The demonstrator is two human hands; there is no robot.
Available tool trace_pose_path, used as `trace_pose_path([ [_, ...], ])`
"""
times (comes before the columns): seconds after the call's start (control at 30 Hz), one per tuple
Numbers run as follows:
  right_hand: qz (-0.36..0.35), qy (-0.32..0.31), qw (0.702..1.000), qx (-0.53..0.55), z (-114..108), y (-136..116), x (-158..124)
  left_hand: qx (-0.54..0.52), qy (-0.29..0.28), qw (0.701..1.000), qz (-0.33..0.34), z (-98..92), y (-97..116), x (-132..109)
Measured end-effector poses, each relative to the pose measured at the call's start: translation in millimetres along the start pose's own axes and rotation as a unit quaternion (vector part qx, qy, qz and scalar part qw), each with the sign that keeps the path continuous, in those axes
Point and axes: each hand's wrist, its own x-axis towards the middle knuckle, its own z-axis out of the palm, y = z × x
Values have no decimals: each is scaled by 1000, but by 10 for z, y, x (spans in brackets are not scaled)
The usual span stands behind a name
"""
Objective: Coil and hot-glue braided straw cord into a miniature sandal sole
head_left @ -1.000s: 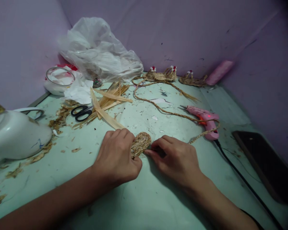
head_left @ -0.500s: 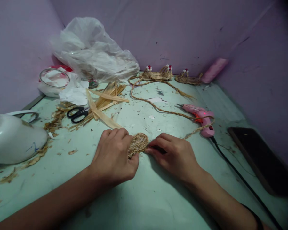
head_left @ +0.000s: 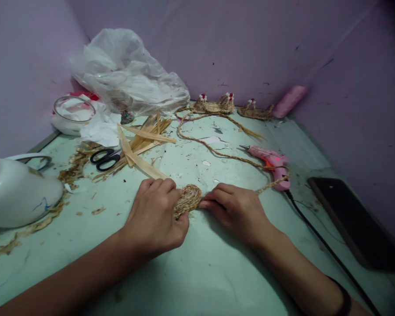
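My left hand [head_left: 156, 215] is closed on a coiled oval of braided straw [head_left: 188, 199], thumb at its near edge and fingers over its left part. The oval's rounded right end shows between my hands. My right hand [head_left: 235, 210] pinches at that end, fingertips close together; what lies between them is mostly hidden. A braided straw cord [head_left: 230, 154] comes out from behind the right hand, crosses a pink glue gun [head_left: 270, 161] and loops back over the table. The gun lies on its side, a red light lit.
Black-handled scissors [head_left: 105, 159] lie beside dry straw strips [head_left: 145, 140]. Small braided straw slippers with beads [head_left: 213, 106] stand at the wall near a pink roll [head_left: 289, 101]. A plastic bag [head_left: 128, 74], white lamp-like object [head_left: 23, 193], phone [head_left: 352, 219] and black cable [head_left: 322, 241] surround the work.
The view has shifted slightly, so the background sits a little to the left. Both hands keep nearly the same hold at the oval, with the right fingertips drawn slightly closer together.
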Motion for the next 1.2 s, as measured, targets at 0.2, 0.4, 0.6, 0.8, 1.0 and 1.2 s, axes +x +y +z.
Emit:
trace_pose_path([
  [0.2, 25, -27, 997, 62, -31, 50, -18, -7, 1, 1000, -4, 5, 1, -11],
  [0.4, 70, -44, 994, 72, -41, 62, 5, -11, 13, 1000, 7, 24, -21, -7],
  [0.6, 105, -45, 990, 79, -33, 3, 77, -12, 14, 1000, 11, 39, -32, -1],
  [0.8, 103, -32, 991, 76, -35, 16, 87, -12, 17, 1000, 12, 37, -50, -15],
  [1.0, 143, -24, 988, 55, -18, -14, 132, -18, 22, 1000, 5, 41, -34, 17],
  [1.2, 166, -15, 986, 1, -28, -97, 139, -10, 24, 1000, -11, 45, 22, 41],
])
